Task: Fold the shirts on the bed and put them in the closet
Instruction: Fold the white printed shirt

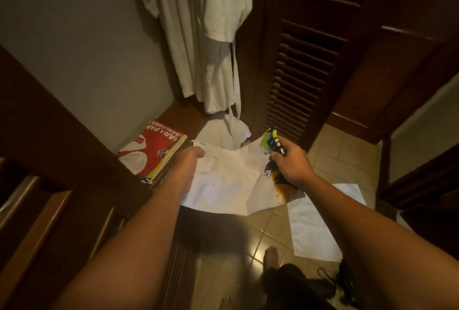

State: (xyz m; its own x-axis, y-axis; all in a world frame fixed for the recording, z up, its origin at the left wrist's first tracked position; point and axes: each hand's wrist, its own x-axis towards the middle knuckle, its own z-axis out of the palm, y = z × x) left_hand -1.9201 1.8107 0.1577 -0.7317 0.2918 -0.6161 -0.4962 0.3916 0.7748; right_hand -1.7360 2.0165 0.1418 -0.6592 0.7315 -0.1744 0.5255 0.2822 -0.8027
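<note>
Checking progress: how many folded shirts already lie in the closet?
1 clearly: a red shirt tops a stack on the closet floor, left. Coloured edges below it suggest more, hidden. A white shirt is held in both hands.

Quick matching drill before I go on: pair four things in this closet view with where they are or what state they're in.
Things:
1. white shirt
2. red shirt
3. robe
4. white sheet

Places:
A. flat on the floor tiles
B. hanging in the closet
C. held by left hand and right hand
D. on top of a folded stack in the closet

Pairs: 1-C, 2-D, 3-B, 4-A
</note>
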